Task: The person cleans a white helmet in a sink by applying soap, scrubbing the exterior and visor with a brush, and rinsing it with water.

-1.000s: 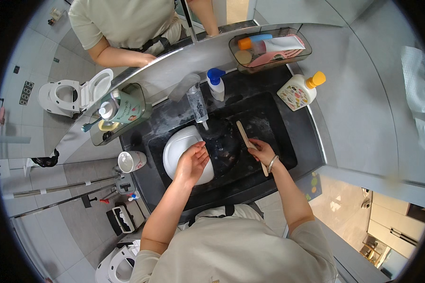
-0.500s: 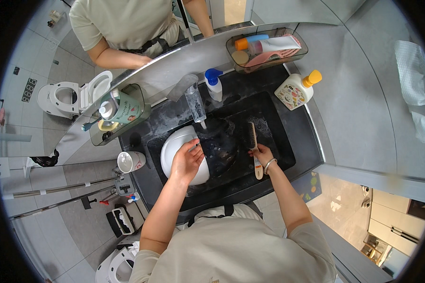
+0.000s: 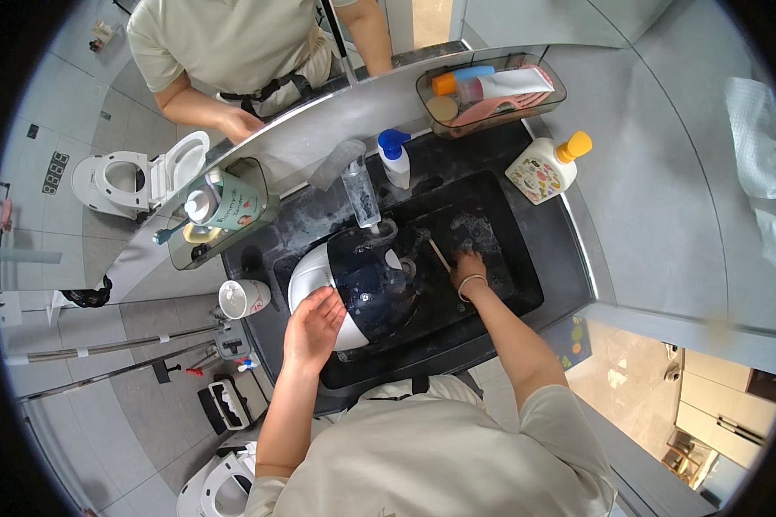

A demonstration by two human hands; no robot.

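A white helmet (image 3: 312, 277) with a dark, glossy visor (image 3: 372, 297) lies in the left part of the black sink (image 3: 513, 250). Water drops dot the visor. At the helmet's near left edge is my left hand (image 3: 313, 330), palm partly up and fingers loosely extended; whether it bears on the shell is unclear. My right hand (image 3: 469, 269) is closed round a brush (image 3: 440, 256) on the right side of the sink. Its pale edge shows past my fingers, and the rest is hidden by the hand. Above the helmet's far edge hangs a clear-looking faucet (image 3: 361, 196).
A blue-topped pump bottle (image 3: 395, 164) and a yellow-capped bottle (image 3: 539, 172) stand behind the sink. A cup (image 3: 244, 298) sits at the counter's left edge. Wall caddies (image 3: 491, 99) with toiletries and a mirror (image 3: 233, 52) line the back.
The helmet has turned, so its dark visor shows more. My left hand has moved down and left. My right hand has moved up and left with the brush, now tilted and mostly covered.
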